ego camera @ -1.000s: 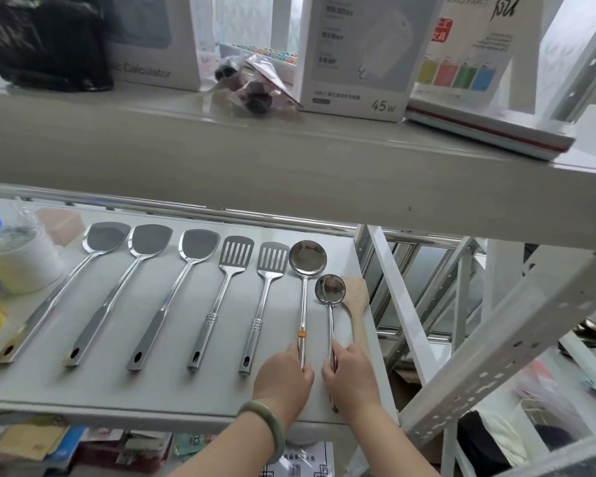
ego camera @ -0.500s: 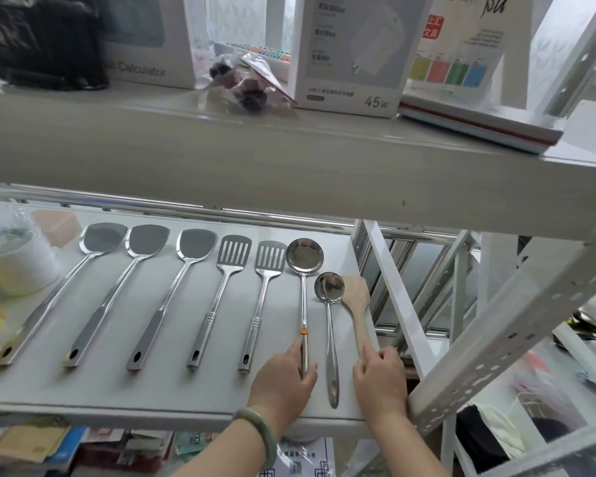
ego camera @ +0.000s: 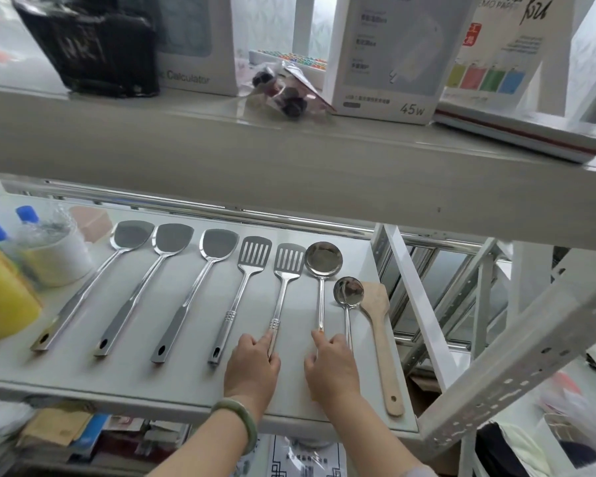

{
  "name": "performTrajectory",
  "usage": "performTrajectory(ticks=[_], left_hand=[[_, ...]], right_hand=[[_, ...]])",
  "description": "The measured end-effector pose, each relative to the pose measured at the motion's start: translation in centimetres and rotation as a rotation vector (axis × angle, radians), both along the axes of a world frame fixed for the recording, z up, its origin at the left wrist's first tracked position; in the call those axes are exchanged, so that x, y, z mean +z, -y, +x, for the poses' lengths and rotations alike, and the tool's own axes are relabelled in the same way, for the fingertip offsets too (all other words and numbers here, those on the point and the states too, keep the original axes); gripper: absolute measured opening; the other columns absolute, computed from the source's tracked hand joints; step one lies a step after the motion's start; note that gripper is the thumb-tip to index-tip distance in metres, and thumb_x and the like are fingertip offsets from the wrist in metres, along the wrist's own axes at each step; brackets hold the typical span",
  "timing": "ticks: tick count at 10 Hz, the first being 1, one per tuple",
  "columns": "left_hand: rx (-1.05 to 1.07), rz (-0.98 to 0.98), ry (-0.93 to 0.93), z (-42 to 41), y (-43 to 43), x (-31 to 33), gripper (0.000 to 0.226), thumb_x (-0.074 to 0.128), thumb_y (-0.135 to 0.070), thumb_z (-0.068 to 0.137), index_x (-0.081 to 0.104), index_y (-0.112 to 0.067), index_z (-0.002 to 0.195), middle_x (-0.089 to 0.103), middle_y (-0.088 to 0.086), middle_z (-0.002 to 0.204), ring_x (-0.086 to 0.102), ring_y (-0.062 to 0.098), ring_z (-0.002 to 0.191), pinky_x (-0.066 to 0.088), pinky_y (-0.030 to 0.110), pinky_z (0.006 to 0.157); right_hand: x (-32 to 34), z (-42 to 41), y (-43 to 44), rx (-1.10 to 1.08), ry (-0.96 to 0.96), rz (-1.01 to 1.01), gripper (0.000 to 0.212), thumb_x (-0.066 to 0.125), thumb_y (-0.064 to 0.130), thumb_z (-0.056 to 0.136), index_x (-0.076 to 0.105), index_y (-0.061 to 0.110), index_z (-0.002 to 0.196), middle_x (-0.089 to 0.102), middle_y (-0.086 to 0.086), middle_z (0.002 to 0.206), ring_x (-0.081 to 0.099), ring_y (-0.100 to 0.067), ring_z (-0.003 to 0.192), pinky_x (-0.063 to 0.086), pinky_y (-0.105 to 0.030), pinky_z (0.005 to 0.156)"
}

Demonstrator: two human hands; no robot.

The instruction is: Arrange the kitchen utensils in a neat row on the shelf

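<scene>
Eight utensils lie in a row on the shelf [ego camera: 186,380], handles toward six o'clock. The left hand [ego camera: 252,368] pinches the second slotted spatula [ego camera: 283,294] by its handle; the right hand [ego camera: 331,368] grips the large ladle [ego camera: 322,266], at three o'clock of it.

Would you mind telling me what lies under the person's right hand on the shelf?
The lower handle of the large ladle runs under the right hand, and the small ladle handle passes its right edge. The handle ends are covered, so unseen.
</scene>
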State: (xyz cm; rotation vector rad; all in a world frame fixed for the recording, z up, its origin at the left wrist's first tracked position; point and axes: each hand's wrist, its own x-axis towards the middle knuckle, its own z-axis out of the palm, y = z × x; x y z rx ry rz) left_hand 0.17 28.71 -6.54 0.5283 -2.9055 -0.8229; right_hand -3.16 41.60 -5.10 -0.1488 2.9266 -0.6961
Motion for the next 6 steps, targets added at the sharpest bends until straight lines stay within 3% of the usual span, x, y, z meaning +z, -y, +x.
performTrajectory(ticks=[3,4,5,6], left_hand=[[-0.011,-0.069,-0.009,0.1,0.4,0.0,0.050,0.043,-0.045,0.091,0.038,-0.030,0.139,0.047,0.003,0.106,0.052,0.019,0.099,0.045,0.030,0.087],[0.044,-0.175,-0.143,0.6,2.1,0.6,0.047,0.049,-0.043,0.089,0.049,-0.024,0.132,0.052,0.005,0.106,0.051,0.021,0.098,0.044,0.034,0.088],[0.180,-0.260,-0.295,1.0,5.9,0.3,0.038,0.066,-0.029,0.079,0.063,-0.014,0.113,0.056,0.013,0.102,0.054,0.031,0.091,0.048,0.041,0.081],[0.348,-0.246,-0.295,1.9,9.8,0.3,0.039,0.069,-0.020,0.075,0.062,-0.010,0.112,0.052,0.019,0.110,0.051,0.038,0.098,0.046,0.046,0.086]], right_hand=[[0.2,-0.7,0.0,0.005,0.000,0.014,0.051,0.043,0.022,0.089,0.036,0.024,0.140,0.047,-0.009,0.124,0.053,-0.026,0.110,0.045,-0.032,0.091],[0.6,-0.7,-0.1,-0.010,-0.017,0.069,0.052,0.044,0.029,0.089,0.037,0.024,0.140,0.048,-0.009,0.121,0.050,-0.026,0.112,0.044,-0.034,0.093],[0.8,-0.6,0.3,0.004,-0.209,0.146,0.053,0.048,0.036,0.087,0.040,0.020,0.137,0.047,-0.010,0.125,0.040,-0.027,0.119,0.035,-0.036,0.103],[1.1,-0.3,2.5,0.129,-0.316,0.019,0.051,0.054,0.030,0.085,0.047,0.016,0.134,0.050,-0.015,0.127,0.042,-0.031,0.121,0.036,-0.042,0.106]])
